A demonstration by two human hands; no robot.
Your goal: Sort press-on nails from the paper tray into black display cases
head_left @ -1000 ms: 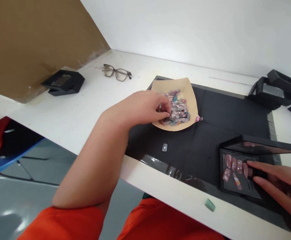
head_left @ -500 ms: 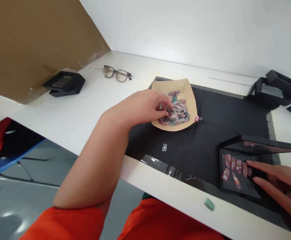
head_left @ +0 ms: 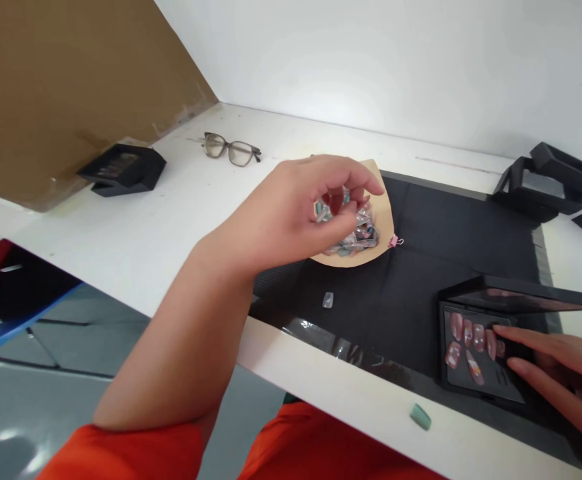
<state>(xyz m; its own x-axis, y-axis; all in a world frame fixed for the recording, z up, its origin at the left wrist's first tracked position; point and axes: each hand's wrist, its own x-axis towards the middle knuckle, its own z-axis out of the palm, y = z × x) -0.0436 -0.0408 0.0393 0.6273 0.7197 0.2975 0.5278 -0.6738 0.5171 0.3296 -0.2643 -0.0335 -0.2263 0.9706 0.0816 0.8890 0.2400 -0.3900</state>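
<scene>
My left hand (head_left: 295, 210) hovers over a tan paper tray (head_left: 381, 220). Its thumb and fingers are curved but apart, and I see nothing between them. Under it lies a pile of press-on nails (head_left: 365, 230), some in clear wrapping, partly hidden by the fingers. On the right, my right hand (head_left: 565, 373) rests with fingers stretched out over an open black case (head_left: 443, 347). Several pink press-on nails (head_left: 479, 337) sit in that case, and the fingertips touch near its right-hand ones. The rest of that hand runs out of frame.
A single clear nail (head_left: 327, 300) lies on the black mat (head_left: 421, 233). A green nail (head_left: 421, 417) is on the table's front edge. Glasses (head_left: 231, 148) and a black box (head_left: 125, 170) are at left; black boxes (head_left: 545, 187) are stacked at right.
My left hand has lifted out of the nail pile, and its fingers have spread apart. My right hand has stayed at the case.
</scene>
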